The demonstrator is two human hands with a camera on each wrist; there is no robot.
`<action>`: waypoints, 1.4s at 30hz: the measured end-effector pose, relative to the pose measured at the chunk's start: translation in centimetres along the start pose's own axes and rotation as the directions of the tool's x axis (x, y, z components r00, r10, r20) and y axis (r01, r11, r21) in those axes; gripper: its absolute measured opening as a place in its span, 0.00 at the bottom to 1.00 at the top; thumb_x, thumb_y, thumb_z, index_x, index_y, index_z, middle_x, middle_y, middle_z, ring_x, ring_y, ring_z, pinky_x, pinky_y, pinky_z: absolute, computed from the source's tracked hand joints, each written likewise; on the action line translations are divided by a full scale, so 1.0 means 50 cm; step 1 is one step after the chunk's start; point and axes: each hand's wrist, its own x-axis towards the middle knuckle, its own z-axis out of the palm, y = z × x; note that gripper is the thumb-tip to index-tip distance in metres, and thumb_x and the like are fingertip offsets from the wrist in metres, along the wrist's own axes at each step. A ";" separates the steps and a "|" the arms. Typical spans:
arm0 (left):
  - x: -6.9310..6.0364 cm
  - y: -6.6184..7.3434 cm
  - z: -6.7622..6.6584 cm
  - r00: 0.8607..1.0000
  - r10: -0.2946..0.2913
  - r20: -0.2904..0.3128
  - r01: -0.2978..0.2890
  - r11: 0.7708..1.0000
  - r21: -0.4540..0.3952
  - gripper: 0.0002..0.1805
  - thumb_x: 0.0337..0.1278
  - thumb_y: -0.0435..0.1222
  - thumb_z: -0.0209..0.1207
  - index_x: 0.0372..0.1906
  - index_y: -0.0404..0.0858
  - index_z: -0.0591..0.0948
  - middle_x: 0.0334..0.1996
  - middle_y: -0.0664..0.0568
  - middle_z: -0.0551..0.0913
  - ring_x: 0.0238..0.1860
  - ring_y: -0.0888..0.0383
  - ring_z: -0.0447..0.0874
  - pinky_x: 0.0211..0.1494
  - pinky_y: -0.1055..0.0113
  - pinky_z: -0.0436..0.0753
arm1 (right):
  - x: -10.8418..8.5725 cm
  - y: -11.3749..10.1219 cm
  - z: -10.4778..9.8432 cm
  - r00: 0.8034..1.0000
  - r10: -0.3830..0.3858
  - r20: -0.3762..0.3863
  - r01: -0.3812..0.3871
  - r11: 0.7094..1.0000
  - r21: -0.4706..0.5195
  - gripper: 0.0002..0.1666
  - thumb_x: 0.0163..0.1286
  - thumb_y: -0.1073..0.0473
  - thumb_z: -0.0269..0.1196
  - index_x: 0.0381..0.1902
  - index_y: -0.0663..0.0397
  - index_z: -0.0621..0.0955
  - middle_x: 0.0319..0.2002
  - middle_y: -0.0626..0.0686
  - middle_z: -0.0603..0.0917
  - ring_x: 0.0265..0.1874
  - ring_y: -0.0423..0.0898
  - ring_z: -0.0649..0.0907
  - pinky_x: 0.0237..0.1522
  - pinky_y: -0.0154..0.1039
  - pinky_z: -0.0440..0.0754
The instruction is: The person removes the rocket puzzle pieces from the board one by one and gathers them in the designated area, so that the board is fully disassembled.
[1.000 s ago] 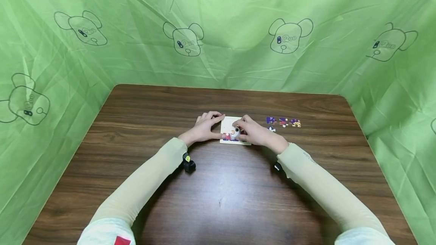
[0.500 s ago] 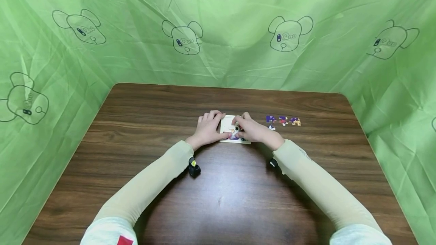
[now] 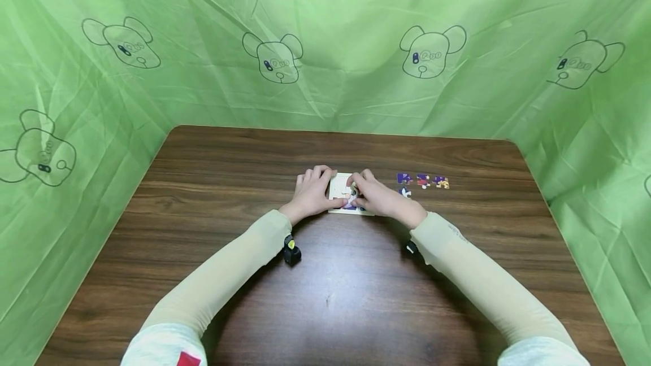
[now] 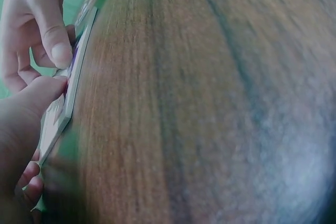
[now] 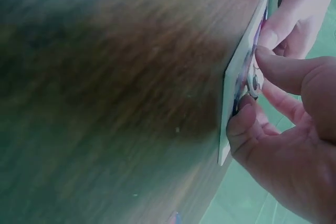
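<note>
Since a second ago, the left hand [image 3: 311,192] has shifted rightward, so its thumb now reaches farther over the near part of the puzzle board [image 3: 339,182]. Its fingers are spread, the index near the board's far left corner, with nothing pinched between them. On the board's right side, the right hand [image 3: 377,194] pinches a light puzzle piece [image 5: 253,84] between thumb and index, nearly closed, just over the board; whether the piece is seated is hard to tell. Right of the board on the counter [image 3: 229,174], a purple piece [image 3: 403,178], a red-and-purple piece [image 3: 422,180] and a yellow-and-purple piece [image 3: 442,182] form a row, a white-and-blue piece [image 3: 405,191] lying nearer the right hand. Green cloth [image 3: 351,95] hangs beyond the board.
</note>
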 end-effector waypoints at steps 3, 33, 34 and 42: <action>-0.002 0.003 -0.003 1.000 0.003 0.006 -0.003 1.000 0.006 0.48 0.55 0.65 0.68 0.74 0.44 0.71 0.72 0.45 0.67 0.65 0.44 0.67 0.66 0.48 0.63 | -0.003 0.006 0.005 0.999 -0.022 -0.026 0.022 1.000 -0.014 0.21 0.74 0.67 0.65 0.60 0.62 0.72 0.45 0.61 0.71 0.37 0.51 0.76 0.42 0.46 0.81; -0.004 0.010 -0.009 1.000 -0.009 0.023 0.008 1.000 0.025 0.48 0.55 0.65 0.67 0.75 0.44 0.70 0.73 0.44 0.65 0.66 0.44 0.66 0.64 0.48 0.63 | -0.002 0.023 -0.003 0.996 -0.075 -0.056 0.073 0.997 -0.036 0.19 0.74 0.67 0.64 0.61 0.65 0.78 0.47 0.62 0.77 0.42 0.53 0.80 0.48 0.49 0.82; -0.004 0.009 -0.009 1.000 -0.009 0.023 0.008 1.000 0.027 0.48 0.55 0.65 0.67 0.75 0.44 0.70 0.73 0.44 0.65 0.66 0.44 0.66 0.64 0.49 0.63 | -0.004 0.023 -0.004 0.995 -0.080 -0.064 0.078 0.996 -0.032 0.19 0.74 0.67 0.65 0.60 0.66 0.78 0.46 0.62 0.78 0.42 0.53 0.80 0.49 0.50 0.82; -0.004 0.008 -0.009 1.000 -0.009 0.022 0.009 0.999 0.036 0.49 0.55 0.65 0.67 0.75 0.44 0.69 0.73 0.44 0.65 0.67 0.44 0.66 0.65 0.49 0.63 | -0.031 0.025 -0.018 0.987 -0.104 -0.126 0.098 0.994 -0.055 0.17 0.74 0.65 0.65 0.57 0.68 0.81 0.50 0.63 0.81 0.45 0.54 0.83 0.52 0.51 0.82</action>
